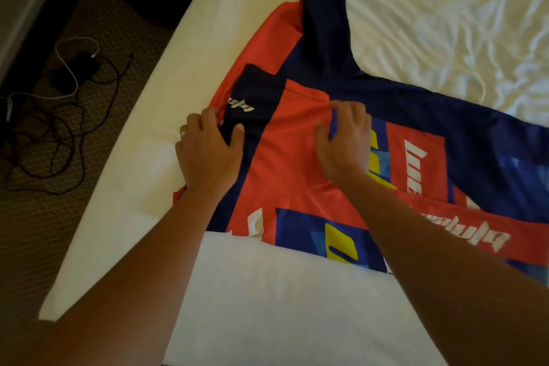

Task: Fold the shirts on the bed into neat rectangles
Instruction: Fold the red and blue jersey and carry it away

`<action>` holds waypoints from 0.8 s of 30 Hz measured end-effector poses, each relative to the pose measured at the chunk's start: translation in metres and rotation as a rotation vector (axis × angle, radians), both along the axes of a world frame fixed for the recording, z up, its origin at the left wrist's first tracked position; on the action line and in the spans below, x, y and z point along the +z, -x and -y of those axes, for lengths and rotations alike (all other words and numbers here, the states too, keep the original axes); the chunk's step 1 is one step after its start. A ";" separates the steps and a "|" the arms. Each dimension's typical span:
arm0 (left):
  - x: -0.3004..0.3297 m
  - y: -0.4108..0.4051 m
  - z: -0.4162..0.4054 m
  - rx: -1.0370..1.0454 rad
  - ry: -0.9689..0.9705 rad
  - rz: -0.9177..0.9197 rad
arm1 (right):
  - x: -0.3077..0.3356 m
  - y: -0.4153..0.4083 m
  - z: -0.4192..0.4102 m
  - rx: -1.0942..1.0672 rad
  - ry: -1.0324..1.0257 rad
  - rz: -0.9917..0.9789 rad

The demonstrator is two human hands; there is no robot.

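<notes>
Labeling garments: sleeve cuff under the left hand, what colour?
Dark navy with white lettering, on the cuff by the left hand; head view.

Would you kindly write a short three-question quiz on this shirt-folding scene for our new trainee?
1. True or false: the red and navy jersey lies spread on the white bed sheet.
2. Multiple choice: the left hand grips which part of the jersey? A) its navy collar; B) a yellow patch; C) a far sleeve.
3. Short answer: what lies on the carpet to the left of the bed?

Key
1. True.
2. A: thumb and fingers hold the navy collar, while the right hand pinches fabric near the chest.
3. A tangle of cables, white and dark.
</notes>
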State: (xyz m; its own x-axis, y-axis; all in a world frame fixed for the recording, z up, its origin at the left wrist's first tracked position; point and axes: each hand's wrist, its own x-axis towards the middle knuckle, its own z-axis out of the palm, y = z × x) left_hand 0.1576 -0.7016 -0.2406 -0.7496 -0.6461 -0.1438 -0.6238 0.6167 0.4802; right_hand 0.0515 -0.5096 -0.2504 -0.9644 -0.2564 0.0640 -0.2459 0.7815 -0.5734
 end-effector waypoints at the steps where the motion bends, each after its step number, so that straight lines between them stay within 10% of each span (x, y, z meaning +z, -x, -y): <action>1: 0.002 -0.007 -0.007 -0.057 0.045 -0.007 | -0.004 -0.010 0.001 0.148 -0.095 -0.078; 5: -0.007 -0.059 -0.033 -0.326 0.225 0.109 | -0.021 -0.027 0.003 0.526 -0.499 0.016; 10: -0.027 -0.099 -0.008 -0.421 0.310 0.181 | -0.025 -0.019 0.001 0.457 -0.595 0.092; 24: 0.007 -0.141 0.001 0.277 -0.189 0.068 | -0.021 0.006 0.072 0.629 -0.618 -0.019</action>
